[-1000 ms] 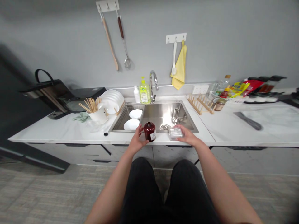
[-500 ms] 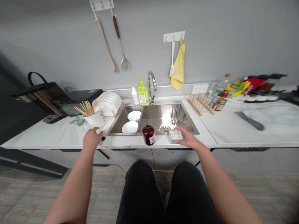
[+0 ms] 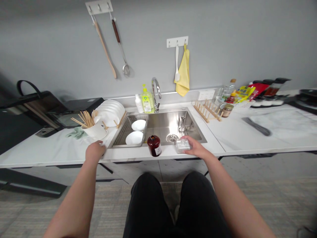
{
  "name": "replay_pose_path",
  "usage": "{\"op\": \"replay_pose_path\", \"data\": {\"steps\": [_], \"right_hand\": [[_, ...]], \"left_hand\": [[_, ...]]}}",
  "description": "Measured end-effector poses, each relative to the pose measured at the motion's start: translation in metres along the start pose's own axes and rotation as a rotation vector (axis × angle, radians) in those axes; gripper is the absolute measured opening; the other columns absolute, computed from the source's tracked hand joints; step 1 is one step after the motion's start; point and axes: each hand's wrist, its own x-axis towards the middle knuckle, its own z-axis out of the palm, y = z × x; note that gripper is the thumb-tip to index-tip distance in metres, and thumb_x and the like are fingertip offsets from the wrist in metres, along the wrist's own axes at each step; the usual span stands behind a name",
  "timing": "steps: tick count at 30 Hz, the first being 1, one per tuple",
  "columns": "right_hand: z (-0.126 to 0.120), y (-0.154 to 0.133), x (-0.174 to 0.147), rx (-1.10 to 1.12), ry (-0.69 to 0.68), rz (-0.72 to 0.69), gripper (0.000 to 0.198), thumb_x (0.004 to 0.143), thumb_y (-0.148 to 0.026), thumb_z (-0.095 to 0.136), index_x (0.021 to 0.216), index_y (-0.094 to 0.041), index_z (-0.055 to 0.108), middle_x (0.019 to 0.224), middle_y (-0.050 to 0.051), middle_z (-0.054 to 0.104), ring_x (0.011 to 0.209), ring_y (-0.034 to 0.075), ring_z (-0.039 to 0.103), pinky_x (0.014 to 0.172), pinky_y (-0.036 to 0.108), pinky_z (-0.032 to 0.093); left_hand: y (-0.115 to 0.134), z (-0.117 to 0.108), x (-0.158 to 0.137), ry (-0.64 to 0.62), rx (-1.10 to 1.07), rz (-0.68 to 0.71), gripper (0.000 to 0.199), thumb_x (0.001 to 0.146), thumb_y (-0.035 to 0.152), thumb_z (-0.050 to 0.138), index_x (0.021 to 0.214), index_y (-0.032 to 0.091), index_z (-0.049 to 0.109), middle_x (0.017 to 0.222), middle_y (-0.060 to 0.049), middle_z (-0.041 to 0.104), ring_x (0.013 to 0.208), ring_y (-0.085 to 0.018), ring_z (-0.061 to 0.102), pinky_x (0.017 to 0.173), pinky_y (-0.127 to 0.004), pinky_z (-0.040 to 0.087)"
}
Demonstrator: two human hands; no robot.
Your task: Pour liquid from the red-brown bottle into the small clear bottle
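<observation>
On the counter's front edge, left of the sink, my left hand (image 3: pixel 95 151) has its fingers closed over the spot where a small black cap lay. The cap is now almost wholly hidden by the fingers. My right hand (image 3: pixel 194 147) grips a clear, box-shaped container (image 3: pixel 182 146) from its right side, at the counter edge in front of the sink. Between the hands stands an open dark red-brown glass bottle (image 3: pixel 154 145) with a white label, upright on the front edge.
Two white bowls (image 3: pixel 134 138) sit in the rack in the left of the sink (image 3: pixel 168 122). A white pot of chopsticks (image 3: pixel 96 131) and racked white plates (image 3: pixel 111 110) stand left. Soap bottles (image 3: pixel 147 101) and the faucet (image 3: pixel 156 94) are behind; a wooden rack (image 3: pixel 207 110) is right.
My left hand has closed over the small black cap, which showed beside its fingertips before. My right hand keeps hold of the clear container. The view has shifted slightly.
</observation>
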Motion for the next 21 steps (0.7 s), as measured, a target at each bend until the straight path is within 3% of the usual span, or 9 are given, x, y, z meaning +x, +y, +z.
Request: {"op": "replay_pose_path", "data": {"steps": [4, 8, 11, 17, 21], "right_hand": [[0.0, -0.003, 0.0, -0.014, 0.0, 0.008, 0.078, 0.071, -0.038, 0.101, 0.14, -0.025, 0.066, 0.132, 0.009, 0.079, 0.119, 0.033, 0.077, 0.114, 0.051, 0.059], [0.0, -0.006, -0.001, -0.035, 0.009, 0.004, 0.078, 0.072, -0.038, 0.101, 0.14, -0.025, 0.066, 0.132, 0.01, 0.078, 0.12, 0.035, 0.077, 0.116, 0.052, 0.058], [0.001, -0.007, -0.002, -0.029, 0.013, 0.009, 0.078, 0.072, -0.038, 0.101, 0.14, -0.025, 0.066, 0.13, 0.009, 0.079, 0.119, 0.034, 0.077, 0.114, 0.051, 0.059], [0.0, -0.002, 0.0, -0.028, 0.022, -0.021, 0.075, 0.072, -0.039, 0.102, 0.138, -0.026, 0.068, 0.135, 0.009, 0.078, 0.123, 0.035, 0.076, 0.12, 0.052, 0.057], [0.001, 0.003, 0.001, 0.008, 0.01, -0.002, 0.079, 0.071, -0.041, 0.103, 0.139, -0.025, 0.067, 0.134, 0.01, 0.078, 0.123, 0.034, 0.076, 0.12, 0.052, 0.055]], "left_hand": [[0.002, 0.004, -0.011, 0.072, -0.032, 0.006, 0.064, 0.086, 0.042, 0.064, 0.141, 0.01, 0.076, 0.124, -0.028, 0.083, 0.121, -0.047, 0.077, 0.102, -0.053, 0.06], [0.003, 0.003, -0.021, 0.14, -0.064, 0.005, 0.065, 0.096, 0.045, 0.059, 0.15, 0.011, 0.07, 0.134, -0.026, 0.08, 0.124, -0.043, 0.076, 0.106, -0.051, 0.059], [0.003, -0.005, -0.026, 0.187, -0.111, -0.026, 0.063, 0.096, 0.047, 0.063, 0.149, 0.012, 0.066, 0.129, -0.023, 0.081, 0.118, -0.041, 0.078, 0.105, -0.05, 0.06], [0.005, -0.033, -0.033, 0.291, -0.3, -0.092, 0.048, 0.094, 0.055, 0.07, 0.126, 0.02, 0.076, 0.115, -0.012, 0.082, 0.112, -0.036, 0.078, 0.109, -0.05, 0.059], [0.027, -0.046, -0.053, 0.366, -0.615, -0.038, 0.051, 0.095, 0.057, 0.069, 0.129, 0.02, 0.075, 0.103, -0.006, 0.078, 0.102, -0.029, 0.078, 0.102, -0.044, 0.064]]}}
